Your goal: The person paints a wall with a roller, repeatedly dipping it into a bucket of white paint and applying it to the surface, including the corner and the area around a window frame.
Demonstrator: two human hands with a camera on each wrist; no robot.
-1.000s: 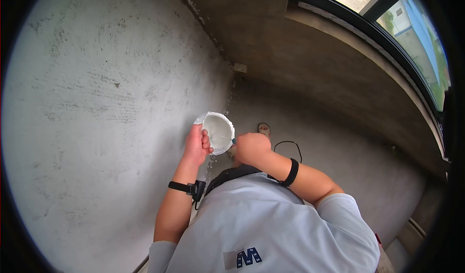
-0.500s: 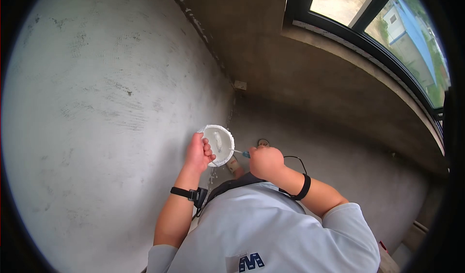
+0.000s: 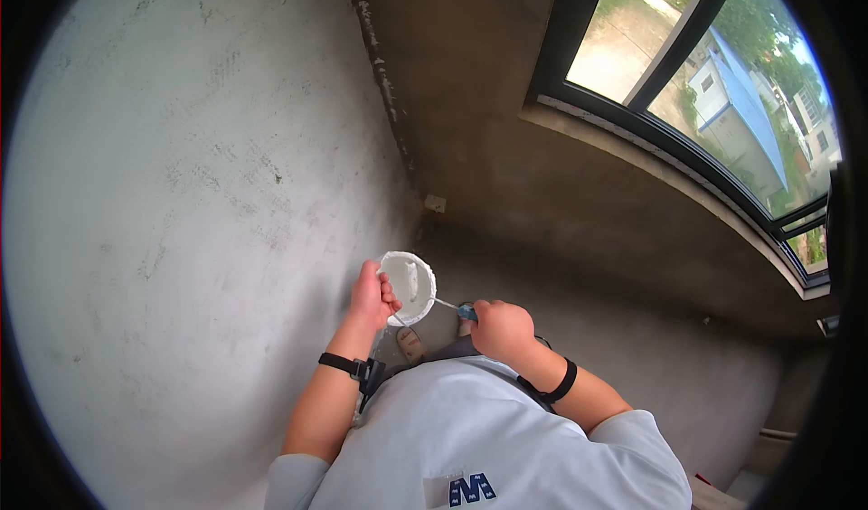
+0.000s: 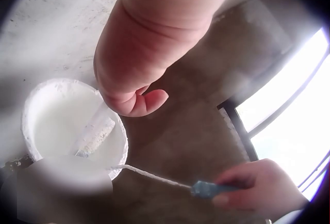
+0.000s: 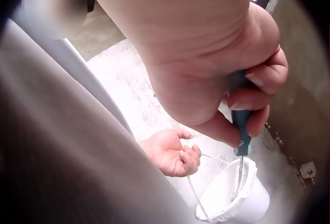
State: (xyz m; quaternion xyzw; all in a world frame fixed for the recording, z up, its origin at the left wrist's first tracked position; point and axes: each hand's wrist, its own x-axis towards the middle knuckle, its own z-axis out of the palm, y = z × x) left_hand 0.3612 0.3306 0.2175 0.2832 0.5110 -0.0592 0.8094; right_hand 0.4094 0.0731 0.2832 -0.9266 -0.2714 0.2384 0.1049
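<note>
My left hand (image 3: 371,297) grips the thin white bail of a small white bucket (image 5: 258,203), which hangs tilted below it. The bucket's rim is crusted with white paint, and its inside is coated white. In my right hand (image 3: 503,331) is a paint roller, held by its blue handle (image 4: 203,189), with the fingers wrapped round it. The paint-covered metal rod (image 4: 154,177) runs from the handle over the bucket's rim. Inside the bucket, the white roller sleeve (image 4: 98,136) lies along the inner wall.
A whitish wall (image 3: 199,239) with dark scuffs stands close on the left. Ahead is a bare brown wall with a small white socket box (image 3: 435,203) low down. A dark-framed window (image 3: 624,112) is at the upper right. My feet are below the bucket.
My right hand has drawn away to the right of the bucket, showing more of the roller's rod. Both hands and the bucket sit lower in the head view, which now shows more window.
</note>
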